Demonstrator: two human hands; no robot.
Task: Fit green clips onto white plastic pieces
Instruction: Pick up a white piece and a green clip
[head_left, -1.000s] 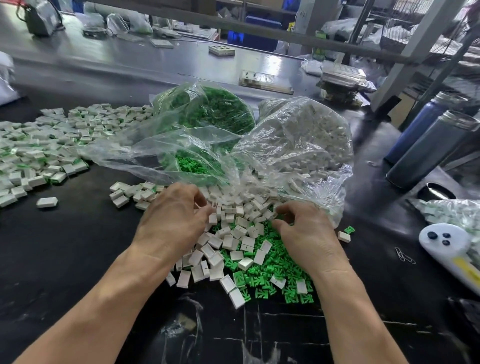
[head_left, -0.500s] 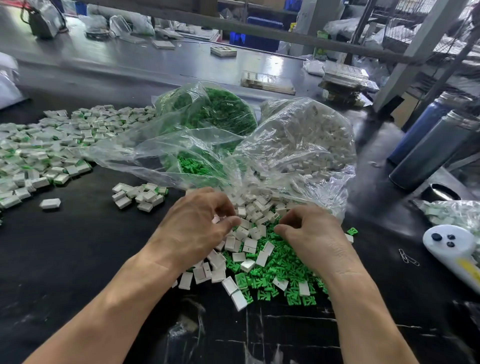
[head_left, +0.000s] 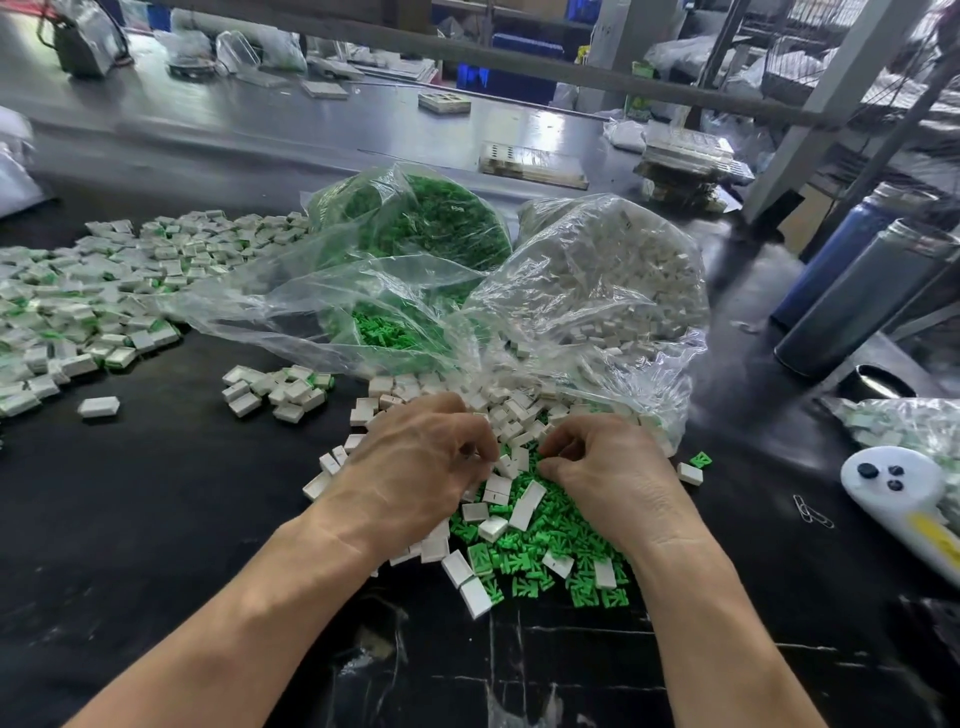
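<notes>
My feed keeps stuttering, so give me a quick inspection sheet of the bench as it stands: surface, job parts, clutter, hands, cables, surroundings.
Surface: black worktop, scuffed with pale marks near the front edge.
Job's things: loose green clips and white pieces heaped together under the hands; clear bag of green clips; clear bag of white pieces; spread of pieces showing green far left.
Clutter: two metal flasks, white device with dark buttons, paper clips.
Hands: left hand and right hand curled over the heap, fingertips close together; what they pinch is hidden.
Cables: nothing seen.
Surroundings: grey bench behind, with trays and bags.
</notes>
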